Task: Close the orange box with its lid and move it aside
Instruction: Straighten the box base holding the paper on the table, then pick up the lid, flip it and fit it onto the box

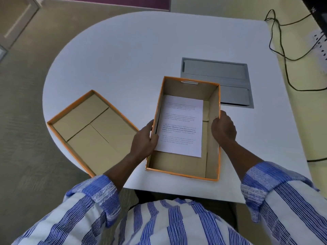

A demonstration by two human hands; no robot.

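Observation:
The orange box (213, 131) stands open on the white table, near its front edge, with brown cardboard inside. A printed sheet of paper (180, 126) lies flat on its floor. My left hand (144, 140) grips the box's left wall, thumb over the rim. My right hand (223, 129) presses against the outside of the right wall. The lid (92, 128) lies upside down to the left of the box, orange-rimmed, its near-left corner hanging over the table edge. Box and lid are apart.
A grey metal cable hatch (228, 80) is set into the table (134, 55) just behind the box. Black cables (283, 55) and a white power strip (321, 45) lie on the floor at the right. Carpet floor surrounds the rounded left table end.

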